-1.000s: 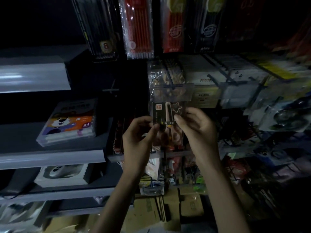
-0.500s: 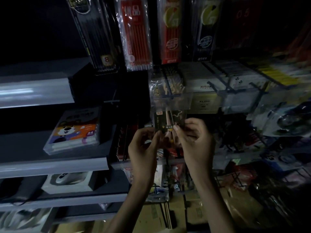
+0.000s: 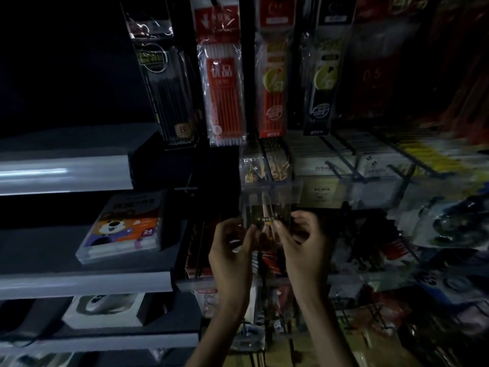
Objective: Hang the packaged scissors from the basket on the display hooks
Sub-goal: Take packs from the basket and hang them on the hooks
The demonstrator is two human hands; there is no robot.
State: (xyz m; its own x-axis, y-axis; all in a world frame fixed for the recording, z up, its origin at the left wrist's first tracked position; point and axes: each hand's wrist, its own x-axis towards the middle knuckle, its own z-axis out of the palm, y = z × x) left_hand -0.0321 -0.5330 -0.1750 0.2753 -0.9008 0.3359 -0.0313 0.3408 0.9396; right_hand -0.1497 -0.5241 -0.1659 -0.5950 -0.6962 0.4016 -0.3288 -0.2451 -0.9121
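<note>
A packaged pair of scissors (image 3: 266, 217), dark card with pale handles and a yellow label, sits between my two hands, its top under a clear price-tag holder (image 3: 271, 192) at the front of a display hook. My left hand (image 3: 232, 250) pinches the pack's left edge with thumb and fingers. My right hand (image 3: 301, 242) pinches its right side near the label. More scissors packs (image 3: 264, 168) hang behind on the same hook. The basket is out of view, and the scene is dim.
Hanging pen packs (image 3: 223, 94) fill the row above. Grey shelves (image 3: 84, 282) on the left carry a crayon box (image 3: 121, 229) and a white boxed item (image 3: 105, 311). Wire hooks with boxed goods (image 3: 370, 165) crowd the right. Cardboard cartons lie low down.
Both hands have carried the pack deeper towards the hook, so its top now lies behind the clear tag holder. The camera view has tilted upward.
</note>
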